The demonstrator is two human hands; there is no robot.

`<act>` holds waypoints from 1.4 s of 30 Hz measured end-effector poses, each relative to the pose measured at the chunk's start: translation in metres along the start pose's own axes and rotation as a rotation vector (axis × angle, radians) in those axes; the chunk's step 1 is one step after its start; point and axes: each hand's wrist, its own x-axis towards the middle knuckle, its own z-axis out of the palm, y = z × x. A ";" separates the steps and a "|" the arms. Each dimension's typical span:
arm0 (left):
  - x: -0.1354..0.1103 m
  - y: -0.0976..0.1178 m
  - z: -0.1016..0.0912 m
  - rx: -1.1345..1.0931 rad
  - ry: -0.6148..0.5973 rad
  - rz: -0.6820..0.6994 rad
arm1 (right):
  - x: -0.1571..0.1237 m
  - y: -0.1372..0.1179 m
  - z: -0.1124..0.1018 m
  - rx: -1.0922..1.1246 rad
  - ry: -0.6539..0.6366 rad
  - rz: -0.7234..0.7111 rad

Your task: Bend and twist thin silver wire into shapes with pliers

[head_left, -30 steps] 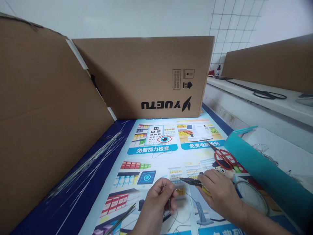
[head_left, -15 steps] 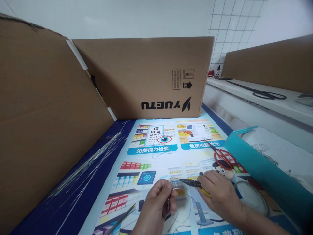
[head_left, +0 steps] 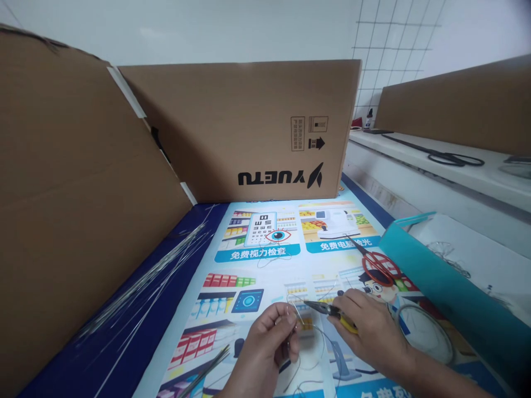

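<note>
My left hand [head_left: 276, 337] pinches a thin bent wire [head_left: 299, 314], whose loops stick up past the fingertips. Facing it from the right, my right hand [head_left: 367, 326] is wrapped round needle-nose pliers [head_left: 321, 307] with yellow-and-black handles. The plier tips point left, close to the wire; whether they touch it I cannot tell. Below and between the hands, a longer thin strand [head_left: 323, 348] curls over the printed sheet [head_left: 265, 276].
Red-handled scissors [head_left: 379, 267] lie beyond my right hand. A teal box [head_left: 440, 265] with tangled wire stands at right. Straight wires [head_left: 145, 282] lie along the left, beside a cardboard wall [head_left: 74, 193]. Another cardboard panel [head_left: 207, 127] closes the back. Black scissors [head_left: 452, 159] rest on a ledge.
Both hands stay nearly in place; the wire in my left hand has turned slightly and the pliers have shifted a little. The view has moved slightly.
</note>
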 end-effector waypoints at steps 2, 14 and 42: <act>-0.002 0.002 0.001 0.010 0.008 0.000 | 0.000 0.001 0.001 -0.010 0.021 -0.010; 0.003 -0.004 -0.003 -0.042 -0.011 0.006 | 0.000 0.002 0.000 0.005 0.087 -0.045; 0.007 -0.015 -0.008 0.022 0.036 -0.010 | 0.002 0.001 0.001 -0.111 0.120 -0.168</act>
